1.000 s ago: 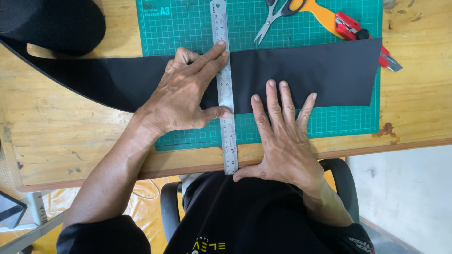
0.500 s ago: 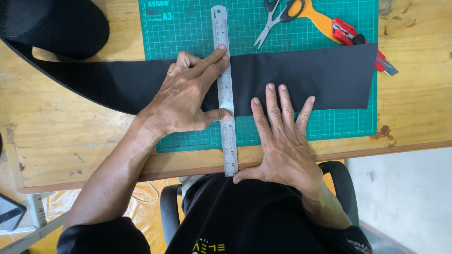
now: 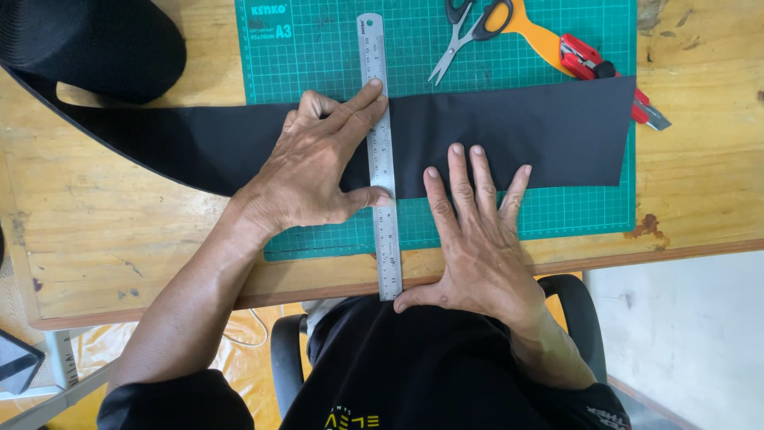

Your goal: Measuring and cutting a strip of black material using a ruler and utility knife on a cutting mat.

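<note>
- Presently, a steel ruler [image 3: 383, 151] is laid upright across a green cutting mat [image 3: 318, 56], its near end reaching past the mat to the front edge of the wooden bench [image 3: 119, 231].
- A long strip of black fabric [image 3: 525, 131] is spread sideways over the mat, passing under the ruler; its left part curves off the mat onto the bare wood towards a dark roll of the same stuff [image 3: 87, 44] at the far left corner.
- The left hand [image 3: 314, 171] is pressed flat on the fabric just left of the ruler. Its forefinger is stretched along the ruler's left edge and its thumb is set against the ruler lower down. The grip is wide, fingers spread, nothing being clasped.
- The right hand [image 3: 477, 239] is laid flat just right of the ruler, fingertips resting on the lower edge of the fabric, palm on the mat and the bench edge. Its thumb is touching the ruler's near end. This grip is likewise wide, with nothing enclosed.
- A pair of scissors [image 3: 461, 36] with dark handles is seen on the mat beyond the fabric, right of the ruler.
- Beside the scissors an orange-handled knife [image 3: 537, 36] is lying, and a red cutter [image 3: 589, 60] is partly hidden under the strip's far edge, its blade tip showing on the wood at the right.
</note>
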